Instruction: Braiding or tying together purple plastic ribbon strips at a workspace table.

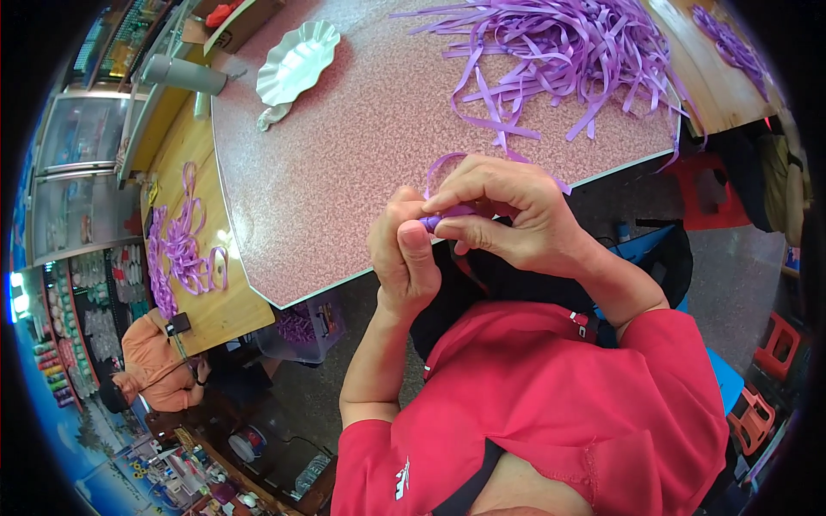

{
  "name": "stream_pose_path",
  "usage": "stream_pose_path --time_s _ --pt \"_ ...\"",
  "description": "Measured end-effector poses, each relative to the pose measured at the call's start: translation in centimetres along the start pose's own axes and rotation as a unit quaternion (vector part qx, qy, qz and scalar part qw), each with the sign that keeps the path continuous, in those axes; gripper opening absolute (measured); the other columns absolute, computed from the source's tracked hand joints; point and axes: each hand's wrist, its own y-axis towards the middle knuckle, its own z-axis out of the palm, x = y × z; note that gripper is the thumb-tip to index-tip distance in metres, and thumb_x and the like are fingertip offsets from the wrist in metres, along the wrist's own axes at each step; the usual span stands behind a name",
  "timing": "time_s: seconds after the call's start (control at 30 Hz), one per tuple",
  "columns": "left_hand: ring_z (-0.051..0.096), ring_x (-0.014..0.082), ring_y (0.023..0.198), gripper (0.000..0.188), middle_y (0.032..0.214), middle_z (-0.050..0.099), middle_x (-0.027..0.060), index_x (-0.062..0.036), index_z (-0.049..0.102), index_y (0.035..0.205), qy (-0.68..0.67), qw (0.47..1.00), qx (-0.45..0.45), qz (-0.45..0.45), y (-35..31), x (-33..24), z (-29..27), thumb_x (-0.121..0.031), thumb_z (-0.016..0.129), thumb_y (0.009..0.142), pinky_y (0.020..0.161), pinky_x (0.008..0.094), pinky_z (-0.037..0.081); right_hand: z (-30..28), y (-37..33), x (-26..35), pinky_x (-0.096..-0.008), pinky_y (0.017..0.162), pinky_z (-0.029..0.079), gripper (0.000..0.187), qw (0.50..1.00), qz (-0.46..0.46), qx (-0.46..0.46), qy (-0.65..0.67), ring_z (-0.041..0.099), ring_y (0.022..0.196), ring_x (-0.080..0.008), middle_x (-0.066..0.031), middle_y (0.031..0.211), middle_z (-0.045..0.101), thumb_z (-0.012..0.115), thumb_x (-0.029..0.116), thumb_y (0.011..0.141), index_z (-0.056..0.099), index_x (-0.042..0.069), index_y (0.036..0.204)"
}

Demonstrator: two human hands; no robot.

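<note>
In the head view, the left hand and the right hand meet over the near edge of a pink speckled table with a pale rim. Both are closed on a small, glossy purple ribbon bundle: the left thumb and curled fingers grip its left end, while the right thumb and fingertips pinch its right side. How the strip is folded or wound inside the grip is hidden by the fingers. A thin purple ribbon loop arches up just beyond the knuckles; whether it joins the bundle cannot be told.

The step in hand looks like shaping the ribbon by fingertip. To do it well, the left pinch should stay firm and steady, the right fingers working in small, even turns, keeping the strip flat and lightly taut so the layers neither twist nor slip. Easing both grips at once would probably let it spring loose. The large tangled heap of purple ribbons lies near, at the table's far side, so trailing strands could snag.
</note>
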Motion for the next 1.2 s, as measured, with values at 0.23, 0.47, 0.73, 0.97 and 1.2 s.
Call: stream_pose_path --time_s 0.23,0.47,0.73,0.97,1.2 --pt "0.044 0.0165 0.062 0.024 0.075 0.048 0.0076 -0.001 0.054 0.096 -0.068 0.996 0.048 -0.023 -0.2 0.1 -0.6 -0.02 0.043 0.105 0.054 0.0314 0.034 -0.2 -0.6 -0.4 -0.0255 0.064 0.059 0.021 1.0 -0.018 -0.005 -0.012 0.066 0.085 -0.0146 -0.0111 0.101 0.062 0.07 -0.006 0.087 0.067 -0.002 0.108" --pt "0.046 0.0199 0.064 0.018 0.078 0.05 0.0096 -0.0009 0.052 0.102 -0.002 0.997 0.057 0.052 0.0 0.4 -0.9 -0.018 0.048 0.103 0.055 0.0335 0.037 -0.2 -0.8 -0.1 -0.0242 0.061 0.058 0.016 0.997 -0.019 -0.009 -0.074 0.066 0.079 -0.0133 -0.0108 0.099 0.064 0.07 -0.004 0.087 0.069 -0.001 0.103" --pt "0.053 0.0236 0.059 0.019 0.077 0.054 0.012 -0.0006 0.057 0.095 0.01 0.99 0.109 0.086 1.3 0.1 -2.2 -0.018 0.053 0.102 0.049 0.0347 0.04 -0.3 -0.7 0.5 -0.0234 0.056 0.055 0.017 0.996 -0.04 0.003 -0.077 0.066 0.074 -0.0123 -0.0109 0.097 0.065 0.071 -0.004 0.087 0.069 -0.001 0.104" --pt "0.053 0.0244 0.056 0.019 0.071 0.053 0.0115 -0.0006 0.057 0.093 0.057 0.991 0.057 0.103 0.9 -0.3 -1.5 -0.017 0.054 0.101 0.047 0.0351 0.04 0.2 -1.1 0.5 -0.0233 0.054 0.054 0.018 0.996 -0.045 -0.003 -0.08 0.066 0.071 -0.0114 -0.0111 0.099 0.067 0.072 -0.004 0.086 0.071 0.001 0.103" --pt "0.052 0.0232 0.055 0.021 0.069 0.051 0.0105 -0.001 0.057 0.088 0.016 0.994 0.056 0.093 0.8 -0.3 -1.2 -0.017 0.055 0.1 0.047 0.035 0.038 0.0 -1.0 0.8 -0.0237 0.051 0.052 0.015 0.991 -0.076 -0.006 -0.109 0.065 0.067 -0.0109 -0.0101 0.093 0.067 0.072 -0.003 0.086 0.071 0.001 0.1"
